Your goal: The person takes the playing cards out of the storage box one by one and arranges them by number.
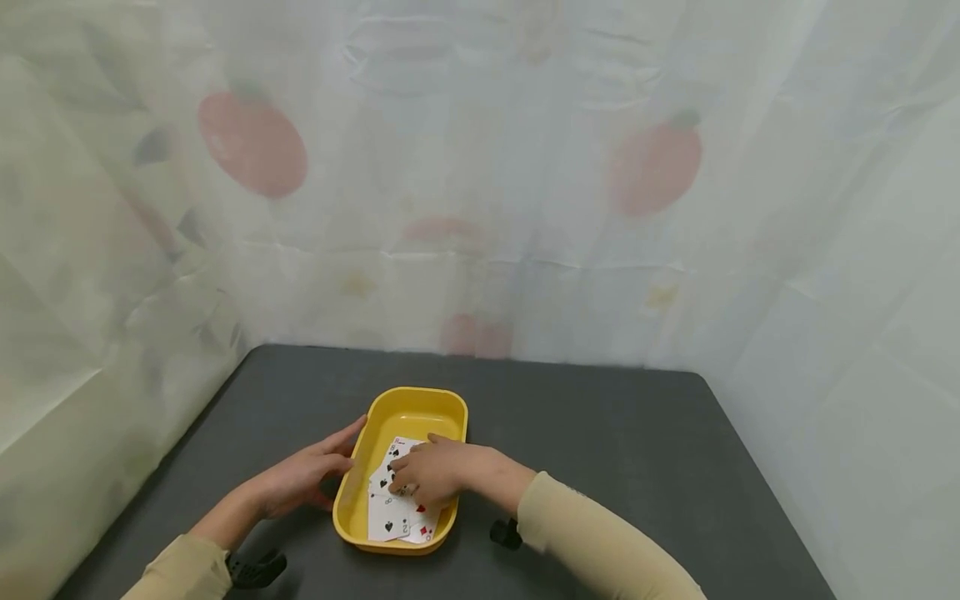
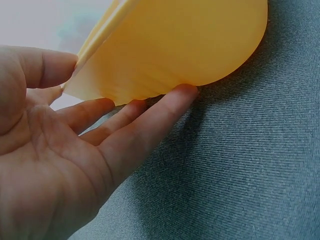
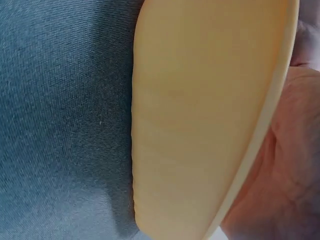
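While the left hand lies with straight fingers against the outer wall of the yellow tray from nine o'clock, the right hand reaches in from three o'clock and rests on the playing cards piled face up in the tray's near half; whether its fingers pinch a card cannot be told. Long axis running twelve to six, the tray sits on the dark counter, and the right hand is the nearer to the cards
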